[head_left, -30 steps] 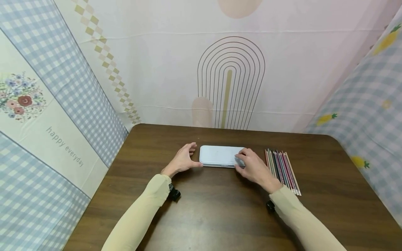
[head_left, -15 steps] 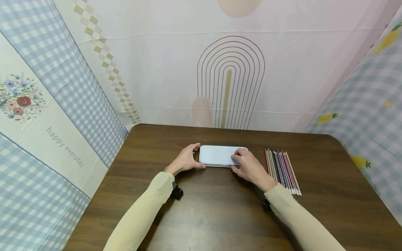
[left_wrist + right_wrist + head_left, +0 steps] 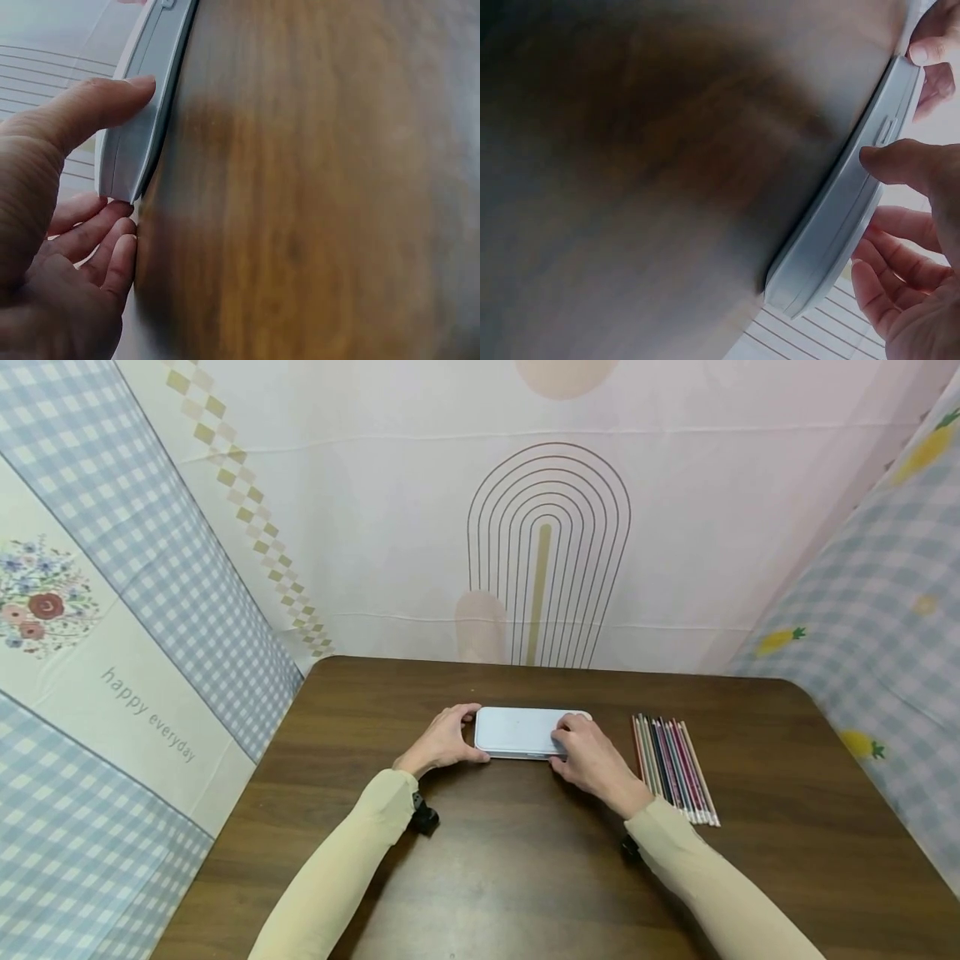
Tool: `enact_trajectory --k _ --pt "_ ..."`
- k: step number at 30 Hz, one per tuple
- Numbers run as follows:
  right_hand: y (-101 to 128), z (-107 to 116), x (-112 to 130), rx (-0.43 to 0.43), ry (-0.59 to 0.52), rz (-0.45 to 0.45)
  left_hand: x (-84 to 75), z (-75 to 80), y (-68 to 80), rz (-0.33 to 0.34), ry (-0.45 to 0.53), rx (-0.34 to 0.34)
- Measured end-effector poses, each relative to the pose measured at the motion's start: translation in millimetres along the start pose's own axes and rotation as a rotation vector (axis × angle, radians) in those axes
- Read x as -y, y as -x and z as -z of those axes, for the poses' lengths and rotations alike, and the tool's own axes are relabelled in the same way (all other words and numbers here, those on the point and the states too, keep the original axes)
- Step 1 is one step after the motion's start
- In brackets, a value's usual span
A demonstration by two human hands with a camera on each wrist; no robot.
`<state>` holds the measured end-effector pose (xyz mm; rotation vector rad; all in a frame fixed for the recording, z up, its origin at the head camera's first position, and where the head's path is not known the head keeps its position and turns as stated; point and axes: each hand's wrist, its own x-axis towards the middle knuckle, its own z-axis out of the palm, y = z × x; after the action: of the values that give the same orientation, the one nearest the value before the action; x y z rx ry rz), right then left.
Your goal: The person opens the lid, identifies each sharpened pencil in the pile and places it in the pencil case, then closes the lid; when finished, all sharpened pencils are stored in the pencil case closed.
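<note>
Head view: the case lies shut on the table, near its far edge, with its long axis running left to right between both hands. The left hand grips its left end, thumb on the near side, fingers round behind. The right hand reaches over the right part of the lid, thumb on the near side. Pencils lie side by side to the right, much nearer the right hand, pointing away from the person, roughly across the case's long axis.

Left wrist view: the thumb presses the case's near side while the fingertips touch its end; from this grip the case stretches away to the right.

Right wrist view: the thumb sits on the near side just beside the latch, fingers bent on the lid side, so the hand pinches the case by that edge. Whether all 4 fingers touch, I cannot tell.
</note>
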<state>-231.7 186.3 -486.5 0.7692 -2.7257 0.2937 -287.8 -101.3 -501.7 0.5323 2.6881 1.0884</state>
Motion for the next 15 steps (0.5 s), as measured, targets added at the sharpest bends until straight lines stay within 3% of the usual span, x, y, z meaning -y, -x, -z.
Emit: enact_trajectory --k 15 --pt "-6.2 -6.2 10.8 -0.06 0.152 0.037 -4.9 -4.0 -6.9 -0.028 -0.086 0.015"
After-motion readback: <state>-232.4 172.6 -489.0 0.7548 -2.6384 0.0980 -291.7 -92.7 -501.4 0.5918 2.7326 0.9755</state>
